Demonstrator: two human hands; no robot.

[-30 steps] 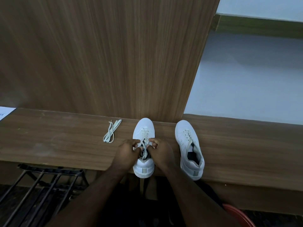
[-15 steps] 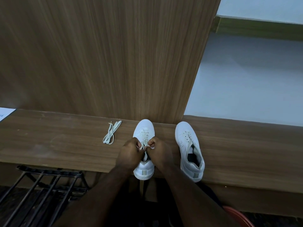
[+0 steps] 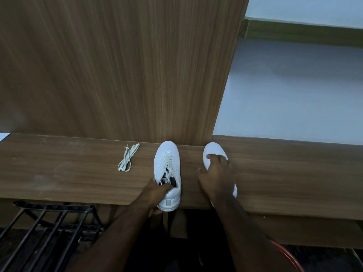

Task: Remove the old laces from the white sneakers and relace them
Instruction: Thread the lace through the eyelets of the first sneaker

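Two white sneakers stand toe-away on a wooden ledge (image 3: 59,173). The left sneaker (image 3: 167,154) is laced, with the lace ends loose at its opening. My left hand (image 3: 155,191) grips this sneaker at the heel collar, thumb inside the opening. The right sneaker (image 3: 213,149) is mostly hidden under my right hand (image 3: 216,175), which lies over it with fingers spread and thumb out to the left. A loose folded lace (image 3: 127,160) lies on the ledge left of the sneakers.
A tall wood panel (image 3: 117,65) rises right behind the sneakers' toes. A black metal rack (image 3: 49,222) stands below the ledge at the left. A red rim (image 3: 288,258) shows at the bottom right. A white sheet's corner (image 3: 3,136) lies far left.
Both hands have left the left sneaker's laces. My left hand slid back to grip its heel collar, and my right hand moved right onto the other sneaker.
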